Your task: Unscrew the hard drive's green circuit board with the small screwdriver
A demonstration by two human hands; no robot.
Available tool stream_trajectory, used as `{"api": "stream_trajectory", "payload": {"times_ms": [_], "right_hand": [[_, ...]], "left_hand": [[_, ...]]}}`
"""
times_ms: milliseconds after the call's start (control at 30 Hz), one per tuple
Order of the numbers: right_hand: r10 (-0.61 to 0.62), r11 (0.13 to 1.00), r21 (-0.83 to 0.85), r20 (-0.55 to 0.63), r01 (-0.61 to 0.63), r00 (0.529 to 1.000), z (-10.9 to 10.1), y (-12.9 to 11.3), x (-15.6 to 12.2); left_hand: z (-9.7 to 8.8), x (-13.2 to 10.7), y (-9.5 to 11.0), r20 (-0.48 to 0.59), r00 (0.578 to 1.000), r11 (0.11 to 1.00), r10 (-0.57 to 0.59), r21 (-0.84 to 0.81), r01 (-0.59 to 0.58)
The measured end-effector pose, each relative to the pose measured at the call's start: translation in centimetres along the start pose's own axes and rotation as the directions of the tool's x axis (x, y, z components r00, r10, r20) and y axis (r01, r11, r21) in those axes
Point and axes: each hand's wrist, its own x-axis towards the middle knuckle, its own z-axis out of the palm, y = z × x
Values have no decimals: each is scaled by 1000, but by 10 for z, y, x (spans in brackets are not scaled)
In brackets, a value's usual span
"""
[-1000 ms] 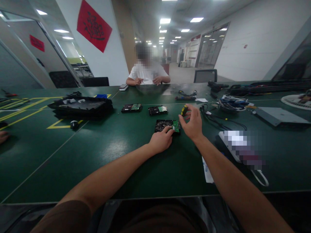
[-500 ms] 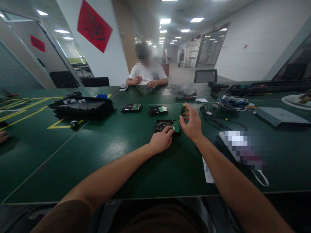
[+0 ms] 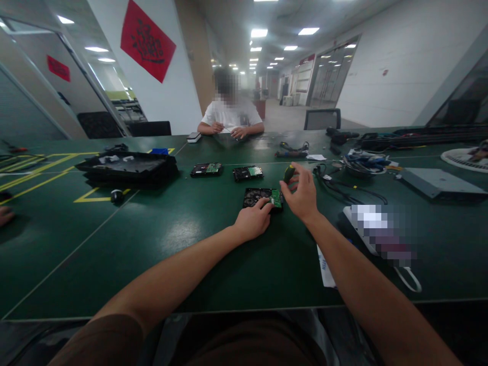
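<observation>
A hard drive (image 3: 252,196) with a green circuit board facing up lies flat on the dark green table. My left hand (image 3: 254,219) rests over its near right part, fingers on the board, holding it against the table. Above the drive's right end, my right hand (image 3: 303,195) grips a screwdriver (image 3: 289,174) by its black and yellow handle. The screwdriver's shaft and tip cannot be made out. Two more hard drives lie farther back: one just beyond (image 3: 248,173), the other to its left (image 3: 206,169).
Black trays (image 3: 127,169) are stacked on the left. To the right lie cables (image 3: 335,185), a wire-filled bowl (image 3: 364,165), a grey metal box (image 3: 444,184) and a blurred white device (image 3: 375,231). Opposite sits a person in a white shirt (image 3: 232,116), hands on a thin tool.
My right hand has turned slightly, and the screwdriver's handle has tilted and shows more. My left hand and the hard drive stay put. The person opposite has shifted their hands a little.
</observation>
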Motion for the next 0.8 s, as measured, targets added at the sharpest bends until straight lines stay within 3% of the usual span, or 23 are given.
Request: {"api": "stream_trajectory", "payload": {"times_ms": [800], "right_hand": [[-22,999,49,18,21,1000,1,-1,-1]], "left_hand": [[-1,0,2,1,1000,1000,-2,4,2]]}}
